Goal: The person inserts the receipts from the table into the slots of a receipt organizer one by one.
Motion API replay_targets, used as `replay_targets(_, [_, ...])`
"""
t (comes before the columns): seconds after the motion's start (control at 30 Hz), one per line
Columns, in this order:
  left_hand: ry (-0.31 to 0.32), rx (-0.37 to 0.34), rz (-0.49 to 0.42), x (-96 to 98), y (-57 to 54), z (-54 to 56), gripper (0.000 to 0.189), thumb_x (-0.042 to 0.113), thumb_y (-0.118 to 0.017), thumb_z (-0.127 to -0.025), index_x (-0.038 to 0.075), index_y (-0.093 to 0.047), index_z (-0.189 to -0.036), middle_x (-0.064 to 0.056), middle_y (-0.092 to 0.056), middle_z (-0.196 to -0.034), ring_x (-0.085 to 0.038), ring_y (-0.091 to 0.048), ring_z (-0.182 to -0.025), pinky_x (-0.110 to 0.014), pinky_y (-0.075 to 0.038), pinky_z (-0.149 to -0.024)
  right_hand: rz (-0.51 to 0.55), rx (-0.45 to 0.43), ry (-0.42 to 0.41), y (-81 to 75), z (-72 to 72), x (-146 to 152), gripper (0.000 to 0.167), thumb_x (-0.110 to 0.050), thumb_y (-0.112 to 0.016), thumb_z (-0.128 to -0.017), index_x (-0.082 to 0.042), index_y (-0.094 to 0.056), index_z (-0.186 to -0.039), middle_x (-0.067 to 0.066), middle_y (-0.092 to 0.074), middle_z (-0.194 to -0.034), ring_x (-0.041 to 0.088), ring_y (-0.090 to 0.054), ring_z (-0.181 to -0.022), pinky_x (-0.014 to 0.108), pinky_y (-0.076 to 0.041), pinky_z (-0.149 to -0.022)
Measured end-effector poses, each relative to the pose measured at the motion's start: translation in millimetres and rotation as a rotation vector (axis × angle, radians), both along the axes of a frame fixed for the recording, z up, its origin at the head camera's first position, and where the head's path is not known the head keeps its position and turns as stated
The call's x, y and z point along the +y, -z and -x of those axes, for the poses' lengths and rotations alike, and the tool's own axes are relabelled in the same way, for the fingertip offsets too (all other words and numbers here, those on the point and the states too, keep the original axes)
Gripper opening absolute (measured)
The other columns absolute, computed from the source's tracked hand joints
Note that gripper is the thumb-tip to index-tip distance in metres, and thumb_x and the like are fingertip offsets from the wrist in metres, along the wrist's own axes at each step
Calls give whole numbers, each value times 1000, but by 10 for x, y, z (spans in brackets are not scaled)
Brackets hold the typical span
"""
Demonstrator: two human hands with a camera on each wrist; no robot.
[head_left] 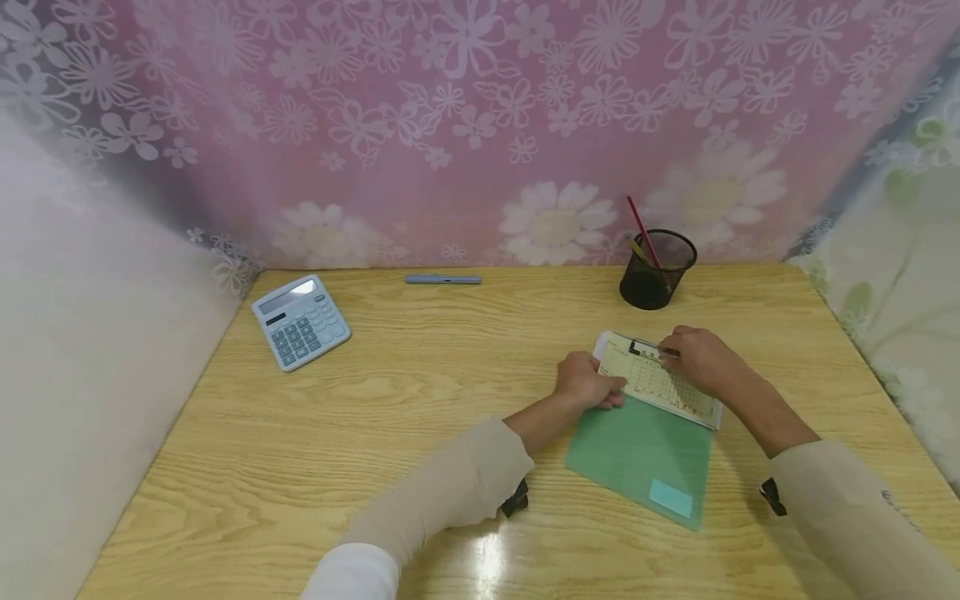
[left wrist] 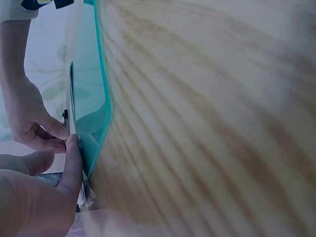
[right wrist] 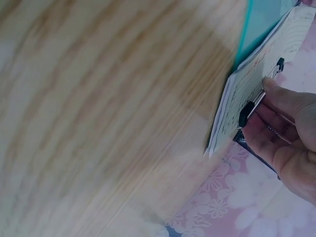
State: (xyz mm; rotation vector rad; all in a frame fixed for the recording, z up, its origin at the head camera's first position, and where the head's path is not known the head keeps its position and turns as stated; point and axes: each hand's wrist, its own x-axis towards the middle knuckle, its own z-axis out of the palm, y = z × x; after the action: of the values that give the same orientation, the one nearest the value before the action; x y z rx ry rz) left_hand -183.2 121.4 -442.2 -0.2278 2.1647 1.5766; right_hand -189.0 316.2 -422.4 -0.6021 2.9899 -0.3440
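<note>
A green clipboard (head_left: 626, 462) with a light blue label lies on the table at the right in the head view. Printed yellowish sheets (head_left: 652, 379) cover its upper part, under a wire clip with black ends (right wrist: 245, 112). My right hand (head_left: 701, 360) pinches the wire of that clip between thumb and fingers, as the right wrist view shows. At the sheets' left edge, my left hand (head_left: 588, 382) holds sheets and board, one digit on top and others lower at the edge. Exactly what lies under the left fingers is hidden.
Behind the clipboard stands a black mesh pen cup (head_left: 648, 283) with a red pencil and a yellow one. A blue pen (head_left: 442, 279) lies along the table's back edge. Toward the back left is a light blue calculator (head_left: 302, 323). Floral cloth (head_left: 465, 167) rises behind the table.
</note>
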Motion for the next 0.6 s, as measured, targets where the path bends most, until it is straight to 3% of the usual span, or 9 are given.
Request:
replay_targets(0.3, [182, 53, 28, -358, -53, -49, 54, 9, -78, -78, 1, -51, -123, -5, -71, -74, -15, -69, -64, -24, -57, -61, 1, 3, -16, -32, 64, -1, 23, -6, -67, -85, 7, -66, -104, 16, -64, -90, 32, -63, -83, 47, -53, -75])
replay_targets(0.5, [299, 95, 1, -688, -50, 17, 48, 16, -76, -80, 3, -56, -121, -10, -70, -105, -18, -70, -85, -29, -57, -75, -11, -24, -3, -12, 178, -105, 26, -7, -66, -87, 7, -66, -108, 19, -66, -97, 37, -62, -90, 50, -52, -81])
replay_targets(0.6, [333, 117, 6, -834, -45, 26, 41, 19, -75, -82, 6, -59, -117, -7, -71, -105, -16, -67, -90, -29, -56, -79, -18, -44, 6, -3, 239, -198, 27, -7, -66, -87, 7, -65, -110, 20, -65, -100, 37, -62, -92, 50, -52, -82])
